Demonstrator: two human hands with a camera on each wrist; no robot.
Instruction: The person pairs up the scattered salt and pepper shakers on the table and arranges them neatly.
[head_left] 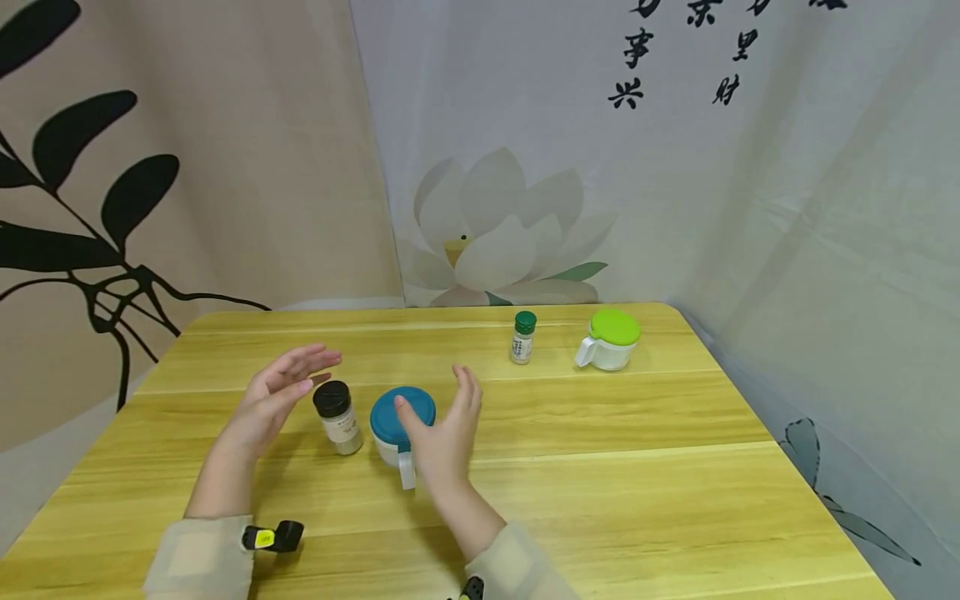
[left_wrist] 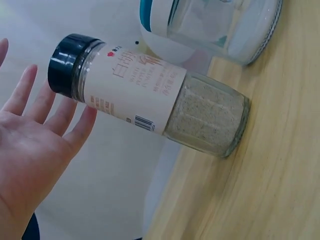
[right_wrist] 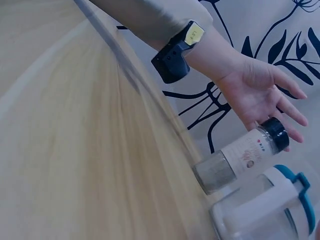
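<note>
Nothing is being pinched by the spread left hand [head_left: 262,408] or spread right hand [head_left: 444,443], while a middle hold is likely being needed by the slippery-looking, black-lidded, round, clear glass jar [left_wrist: 145,92].

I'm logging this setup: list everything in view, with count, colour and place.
Wooden table: 1, yellow-brown, foreground
Cylindrical clear shaker: 1, black-capped, left-centre
Round handled clear jar: 1, blue-lidded, right of shaker
Small cylindrical bottle: 1, green-capped, towards far edge
Round handled whitish jar: 1, lime-lidded, far right
Printed cloth backdrop: count unclear, beige and whitish, behind table
Wrist cameras: 2, mainly black, one per wrist
Sleeves: 2, beige, on forearms
Left hand: 1, bare, near shaker
Right hand: 1, bare, near blue-lidded jar
</note>
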